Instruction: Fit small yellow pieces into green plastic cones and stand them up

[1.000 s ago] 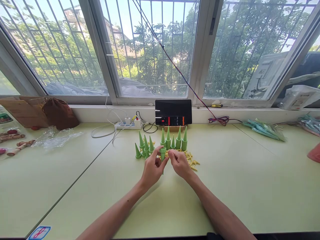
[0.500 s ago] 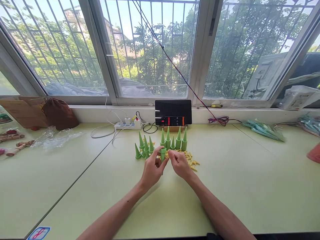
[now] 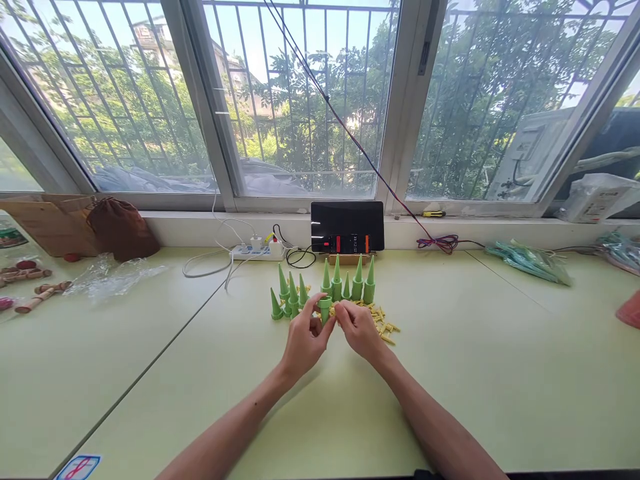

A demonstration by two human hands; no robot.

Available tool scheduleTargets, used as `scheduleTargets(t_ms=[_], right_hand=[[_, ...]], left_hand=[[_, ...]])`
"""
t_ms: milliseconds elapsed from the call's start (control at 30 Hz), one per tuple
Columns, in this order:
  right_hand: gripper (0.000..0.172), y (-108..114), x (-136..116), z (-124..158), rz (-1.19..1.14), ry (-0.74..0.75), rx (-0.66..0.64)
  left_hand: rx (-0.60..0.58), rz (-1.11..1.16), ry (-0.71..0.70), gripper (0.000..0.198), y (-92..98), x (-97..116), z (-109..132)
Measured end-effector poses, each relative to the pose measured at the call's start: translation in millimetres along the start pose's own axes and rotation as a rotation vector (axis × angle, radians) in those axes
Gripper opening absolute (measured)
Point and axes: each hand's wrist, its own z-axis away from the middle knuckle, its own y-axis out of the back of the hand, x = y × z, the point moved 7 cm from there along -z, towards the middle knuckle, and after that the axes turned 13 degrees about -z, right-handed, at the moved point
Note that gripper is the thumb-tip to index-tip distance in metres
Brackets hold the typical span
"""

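Note:
My left hand (image 3: 309,333) grips a green plastic plant-watering spike (image 3: 325,309), its wide rim up and its narrow body down between thumb and fingers. Right beside it, my right hand (image 3: 356,325) is closed in a pinch, a small yellow piece (image 3: 334,311) showing at its fingertips. Behind my hands, several green cone-shaped spikes (image 3: 369,283) stand point up, with another cluster (image 3: 293,297) to the left. Small yellow plastic pieces (image 3: 385,327) lie in a loose pile, partly covered by my right hand.
A black tablet (image 3: 347,223) with a phone before it stands at the back. Left of it lies a power strip (image 3: 257,251) with white cables. Farther left are crumpled clear plastic (image 3: 113,277) and a brown pouch (image 3: 120,227). Bagged teal items (image 3: 527,261) lie at right.
Hardly anything differs. Both hands stay together at the green spike, and the right fingertips have shifted very slightly left towards it.

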Motion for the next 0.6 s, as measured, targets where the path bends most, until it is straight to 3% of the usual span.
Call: scheduleTargets(t_ms=[200,600], right_hand=[[0.037,-1.2,-1.0,0.9,-0.005,0.005,-0.027],[0.042,0.8,3.9,0.0,0.007,0.004,-0.031]], left_hand=[[-0.009,0.013,0.026,0.041,0.4,-1.6,-0.4],[-0.023,-0.027,0.019,0.042,0.3,0.8,-0.5]])
